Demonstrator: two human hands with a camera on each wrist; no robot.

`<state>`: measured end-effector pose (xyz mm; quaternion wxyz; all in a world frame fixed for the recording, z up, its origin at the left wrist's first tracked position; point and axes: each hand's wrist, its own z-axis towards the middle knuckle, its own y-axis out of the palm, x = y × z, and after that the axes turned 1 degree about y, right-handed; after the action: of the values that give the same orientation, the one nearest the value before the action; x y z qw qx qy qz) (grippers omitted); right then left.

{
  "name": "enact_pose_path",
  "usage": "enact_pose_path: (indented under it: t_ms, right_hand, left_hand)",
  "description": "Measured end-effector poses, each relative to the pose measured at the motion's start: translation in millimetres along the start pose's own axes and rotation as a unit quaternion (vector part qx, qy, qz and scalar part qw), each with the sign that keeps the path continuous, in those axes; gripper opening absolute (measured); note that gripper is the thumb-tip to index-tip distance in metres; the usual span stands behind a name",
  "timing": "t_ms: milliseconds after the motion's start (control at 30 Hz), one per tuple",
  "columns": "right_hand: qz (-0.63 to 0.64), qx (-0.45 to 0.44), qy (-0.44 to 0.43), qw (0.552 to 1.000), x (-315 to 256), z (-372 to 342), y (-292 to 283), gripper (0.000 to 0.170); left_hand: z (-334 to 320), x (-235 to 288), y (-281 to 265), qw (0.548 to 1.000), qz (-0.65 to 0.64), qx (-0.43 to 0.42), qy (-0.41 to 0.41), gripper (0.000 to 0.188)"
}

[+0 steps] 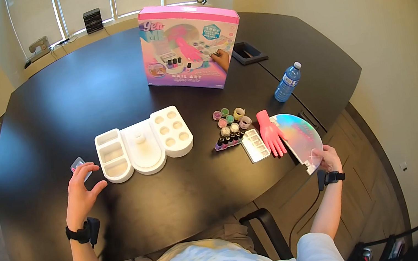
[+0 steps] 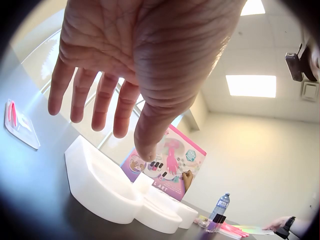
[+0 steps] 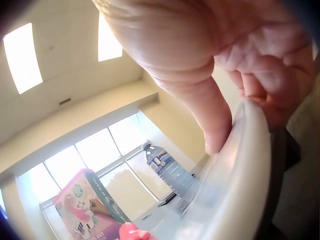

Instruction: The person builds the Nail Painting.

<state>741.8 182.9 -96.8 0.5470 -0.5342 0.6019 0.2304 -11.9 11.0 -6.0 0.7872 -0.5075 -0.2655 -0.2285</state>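
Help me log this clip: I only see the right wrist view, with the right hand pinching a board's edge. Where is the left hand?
Observer: The left hand is open, just left of a white tray.
Operator: Any round wells in that tray?
Observer: Yes, six, in its right section in the head view.
Operator: What lies on the other side of the pink dummy hand from the board?
Observer: A small white palette.

Head view: small clear case (image 1: 76, 163) partly hidden behind the left hand (image 1: 83, 194); fine print on the box (image 1: 191, 47) too small to read. Right wrist view: iridescent panel (image 3: 245, 170) blurred along its near rim, cut off by the bottom edge; fingertips of the right hand (image 3: 215, 55) (thumb excepted) hidden behind it.
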Motion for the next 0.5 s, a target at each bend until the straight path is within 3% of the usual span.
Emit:
enact_pose_path:
  t_ms: [67, 167, 200, 267, 400, 500]
  right_hand:
    - [-0.075, 0.048, -0.039, 0.995, -9.2, -10.0, -7.9, 0.029]
    - [-0.018, 0.082, -0.146, 0.986, -18.7, -19.1, -9.7, 0.02]
    - [-0.018, 0.079, -0.146, 0.986, -22.2, -20.6, -10.6, 0.02]
    - [-0.056, 0.114, -0.334, 0.934, -35.5, -32.1, -6.9, 0.022]
    - [-0.092, 0.22, -0.398, 0.886, -92.7, -88.9, 28.9, 0.02]
    - [0.019, 0.171, -0.475, 0.863, -125.3, -101.2, 51.8, 0.018]
  left_hand:
    - [2.9, 3.8, 2.0, 1.0, 0.0, 0.006, 0.005, 0.041]
    - [7.1, 5.4, 4.4, 1.0, 0.002, -0.001, 0.014, 0.041]
    - [8.6, 4.9, 6.1, 1.0, 0.004, -0.011, 0.021, 0.042]
    - [10.3, 3.3, 10.4, 0.999, 0.008, -0.019, 0.025, 0.044]
    - [12.5, -1.1, 17.5, 0.997, 0.05, -0.038, 0.045, 0.049]
    - [16.0, -6.2, 23.1, 0.994, 0.065, -0.06, 0.069, 0.051]
